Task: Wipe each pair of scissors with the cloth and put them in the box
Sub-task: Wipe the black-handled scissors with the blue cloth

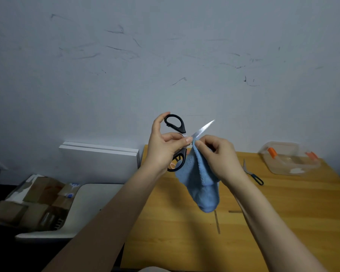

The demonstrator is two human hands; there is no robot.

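Observation:
My left hand (163,146) holds black-handled scissors (177,124) by their handles, raised above the table, with the blades spread apart. One steel blade (203,128) points up and to the right. My right hand (218,156) pinches a blue cloth (199,183) against the base of that blade, and the rest of the cloth hangs down. A smaller pair of scissors (251,172) with dark handles lies on the wooden table (283,213) to the right. The clear plastic box (289,160) with orange clips stands at the table's far right.
A white panel (98,160) leans against the wall left of the table. Lower left, a white tray or chair (82,209) holds cardboard boxes (28,203). The marked grey wall stands right behind the table.

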